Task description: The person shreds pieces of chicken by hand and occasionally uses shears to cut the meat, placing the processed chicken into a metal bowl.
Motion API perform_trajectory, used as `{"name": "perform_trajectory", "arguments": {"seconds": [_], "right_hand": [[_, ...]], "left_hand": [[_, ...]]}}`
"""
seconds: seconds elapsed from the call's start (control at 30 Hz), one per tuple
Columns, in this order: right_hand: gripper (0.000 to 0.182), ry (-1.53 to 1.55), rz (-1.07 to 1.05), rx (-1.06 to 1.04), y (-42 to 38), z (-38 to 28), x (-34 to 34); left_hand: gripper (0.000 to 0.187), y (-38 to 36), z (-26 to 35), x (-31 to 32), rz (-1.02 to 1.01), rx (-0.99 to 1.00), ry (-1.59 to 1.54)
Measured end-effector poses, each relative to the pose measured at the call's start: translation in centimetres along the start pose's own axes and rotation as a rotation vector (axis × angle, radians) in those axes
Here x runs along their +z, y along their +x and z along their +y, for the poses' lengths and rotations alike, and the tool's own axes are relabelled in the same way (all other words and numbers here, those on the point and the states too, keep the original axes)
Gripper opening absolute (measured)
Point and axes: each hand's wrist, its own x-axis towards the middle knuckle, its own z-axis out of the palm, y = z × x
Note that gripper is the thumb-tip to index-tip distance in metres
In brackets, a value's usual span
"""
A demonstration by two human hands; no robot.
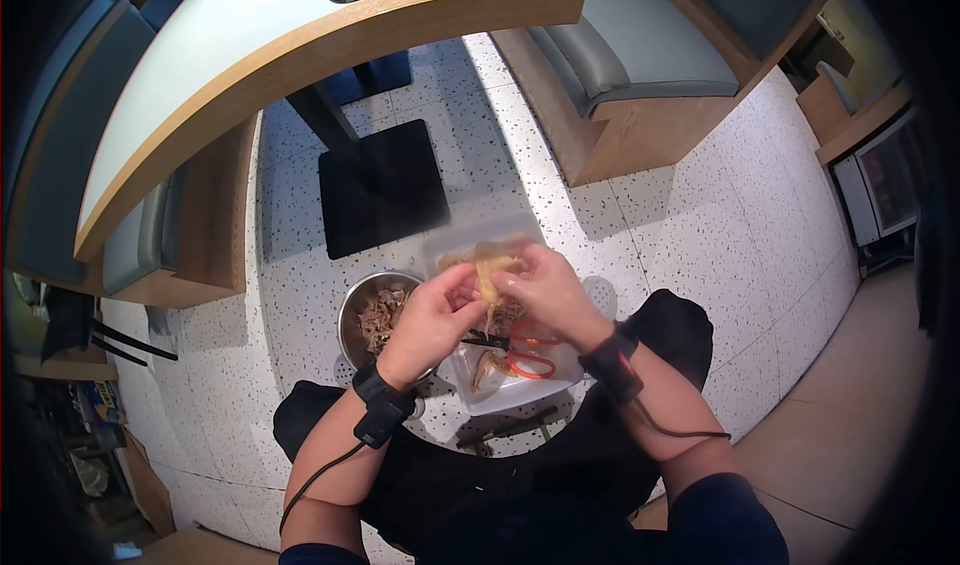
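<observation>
A pale yellowish piece of food (487,281) is pinched between my two hands, above a white plastic tub (547,395). My left hand (436,317) grips it from the left, fingers closed. From the right, my right hand (545,290) holds the same piece with bent fingers. Below them in the tub lie scissors with orange handles (532,366) and more brownish pieces (490,372). Left of the tub stands a round metal bowl (346,332) with shredded brown pieces (378,317) in it, partly hidden by my left hand.
A white table with a wooden edge (330,40) spans the top, on a black base plate (385,187). Grey padded benches (650,45) flank it. The speckled floor (700,255) lies around the tub, and my knees are on both sides.
</observation>
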Motion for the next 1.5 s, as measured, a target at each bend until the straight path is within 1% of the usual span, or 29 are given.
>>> {"name": "perform_trajectory", "arguments": {"seconds": [0.03,0.07,0.1,0.17,0.2,0.27,0.3,0.33,0.37,0.4,0.43,0.47,0.5,0.57,0.63,0.67,0.77,0.9,0.97,1.13,1.2,1.3,1.37,1.4,1.43,1.47,1.5], "right_hand": [[0.044,0.115,-0.028,0.018,0.0,0.1,0.0],[0.044,0.115,-0.028,0.018,-0.1,0.1,0.1],[0.045,0.073,-0.027,0.01,-0.3,0.0,0.2],[0.046,0.031,-0.029,0.002,-0.3,-0.2,0.3],[0.048,0.017,-0.042,-0.004,-0.4,-0.2,0.2],[0.05,0.005,-0.054,-0.01,-0.3,0.1,0.3],[0.05,-0.072,-0.035,-0.045,-0.2,0.6,0.3],[0.049,-0.15,-0.016,-0.08,-0.1,0.9,0.4],[0.049,-0.15,-0.015,-0.08,-0.1,1.1,0.4],[0.047,-0.236,0.011,-0.106,-0.1,1.2,0.4],[0.046,-0.323,0.037,-0.132,-0.1,1.2,0.4],[0.046,-0.324,0.037,-0.132,-0.1,1.1,0.5],[0.045,-0.364,0.056,-0.123,-0.2,0.7,0.5],[0.044,-0.405,0.07,-0.118,-0.3,0.0,0.7],[0.044,-0.223,0.048,-0.098,-0.6,-0.3,1.0],[0.044,-0.223,0.048,-0.099,-0.5,-0.1,0.9],[0.042,-0.254,0.053,-0.128,-0.4,0.4,0.6],[0.039,-0.331,0.065,-0.142,-0.3,0.0,0.5],[0.039,-0.38,0.066,-0.145,-0.4,-0.2,0.6],[0.035,-0.484,0.086,-0.166,-0.5,-0.7,0.6],[0.034,-0.488,0.082,-0.155,-0.5,-0.9,0.6],[0.032,-0.474,0.068,-0.144,-0.6,-0.9,0.4],[0.031,-0.458,0.053,-0.149,-0.5,-1.0,0.3],[0.029,-0.393,0.033,-0.116,-0.6,-1.1,0.2],[0.027,-0.328,0.014,-0.083,-0.6,-1.1,0.1],[0.027,-0.328,0.015,-0.083,-0.6,-1.1,0.0],[0.024,-0.228,-0.03,-0.026,-0.5,-1.2,-0.1]], "left_hand": [[0.043,0.1,-0.3,-0.3,0.008,-0.003,0.094],[0.046,0.2,-0.5,-0.4,0.016,-0.005,0.187],[0.046,0.2,-0.7,-0.5,0.016,-0.005,0.187],[0.045,0.3,-1.1,-0.4,0.08,0.099,0.4],[0.045,0.3,-0.9,-0.3,0.081,0.099,0.4],[0.045,0.0,-0.3,0.2,0.106,0.148,0.532],[0.045,-0.2,0.0,0.5,0.104,0.147,0.532],[0.047,-0.3,0.4,0.8,0.124,0.194,0.639],[0.048,-0.4,0.5,1.0,0.145,0.24,0.744],[0.048,-0.4,0.4,1.2,0.144,0.24,0.744],[0.05,-0.4,0.2,1.4,0.168,0.302,0.799],[0.051,-0.3,0.0,1.6,0.193,0.365,0.854],[0.051,-0.2,-0.4,1.6,0.194,0.365,0.853],[0.049,0.0,-0.8,1.5,0.231,0.472,0.926],[0.047,-0.1,-0.7,1.4,0.222,0.452,0.926],[0.046,-0.2,-0.6,1.4,0.209,0.432,0.924],[0.046,-0.2,-0.8,1.5,0.208,0.475,0.915],[0.046,-0.3,-0.7,1.6,0.202,0.469,0.916],[0.037,-0.2,-0.8,1.9,0.197,0.493,0.897],[0.036,-0.1,-1.4,2.3,0.217,0.507,0.904],[0.036,-0.1,-1.4,2.5,0.222,0.514,0.912],[0.037,-0.4,-0.9,2.7,0.189,0.471,0.892],[0.038,-0.5,-0.8,2.6,0.194,0.405,0.716],[0.038,-0.5,-1.1,2.5,0.195,0.406,0.717],[0.038,-0.4,-1.5,2.4,0.182,0.329,0.584],[0.038,-0.4,-1.8,2.3,0.167,0.252,0.45],[0.038,-0.4,-1.4,2.3,0.166,0.252,0.45]]}}
